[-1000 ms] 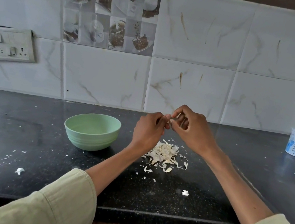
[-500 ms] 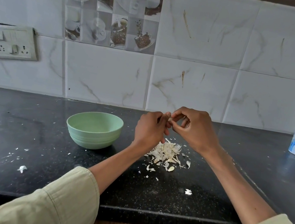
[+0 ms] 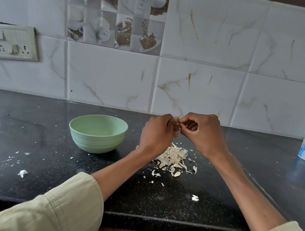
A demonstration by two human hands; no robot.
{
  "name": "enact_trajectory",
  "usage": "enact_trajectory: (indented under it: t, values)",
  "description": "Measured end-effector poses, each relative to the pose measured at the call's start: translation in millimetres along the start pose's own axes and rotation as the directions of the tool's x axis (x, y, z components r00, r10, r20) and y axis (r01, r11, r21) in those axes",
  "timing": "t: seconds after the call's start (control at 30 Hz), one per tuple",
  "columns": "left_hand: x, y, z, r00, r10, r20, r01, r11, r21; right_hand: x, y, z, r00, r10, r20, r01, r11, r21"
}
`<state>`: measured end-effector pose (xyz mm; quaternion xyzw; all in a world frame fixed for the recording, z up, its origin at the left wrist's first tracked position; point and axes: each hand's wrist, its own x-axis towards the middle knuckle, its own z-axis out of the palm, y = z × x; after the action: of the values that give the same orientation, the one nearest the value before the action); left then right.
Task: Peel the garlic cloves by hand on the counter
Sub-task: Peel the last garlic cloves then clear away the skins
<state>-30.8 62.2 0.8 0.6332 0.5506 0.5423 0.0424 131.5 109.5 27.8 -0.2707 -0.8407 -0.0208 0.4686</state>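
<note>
- Nearest me, the worktop (image 3: 152, 206) edge, with stray skin flakes on the dark stone.
- Further in, the peel heap (image 3: 173, 157) lies right under my hands.
- Above it, my left hand (image 3: 156, 134) and right hand (image 3: 203, 134) meet fingertip to fingertip, both pinching one clove (image 3: 177, 122); it is too hidden to tell its long axis.
- The bowl (image 3: 97, 133) stands left, nearer my left hand, so I judge that hand drops the clove in.

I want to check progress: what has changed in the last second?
Almost nothing. Both hands, left and right, stay together above the peel pile, still pinching a small clove; only the fingers shifted slightly. The green bowl has not moved.
</note>
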Motion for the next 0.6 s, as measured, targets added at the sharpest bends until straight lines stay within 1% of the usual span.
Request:
enact_trajectory:
  t: [0.13,0.43,0.5,0.6]
  values:
    - [0.9,0.8,0.1,1.000,-0.007,0.018,0.008,0.999,-0.050,-0.1,-2.4,0.9,1.000,-0.005,-0.001,0.005,1.000,-0.002]
    - [-0.7,4.5,0.7,0.999,0.030,0.029,-0.029,0.999,-0.030,-1.1,-2.9,-0.5,1.000,-0.030,0.006,0.029,0.999,0.012]
    - [0.2,2.9,2.6,0.999,0.037,0.029,-0.037,0.999,-0.005,-1.6,-2.8,-0.1,1.000,-0.027,0.013,0.027,1.000,-0.003]
    - [1.1,0.8,4.4,0.998,0.057,0.015,-0.058,0.995,0.084,-1.5,-2.6,0.1,1.000,-0.011,0.019,0.011,1.000,-0.027]
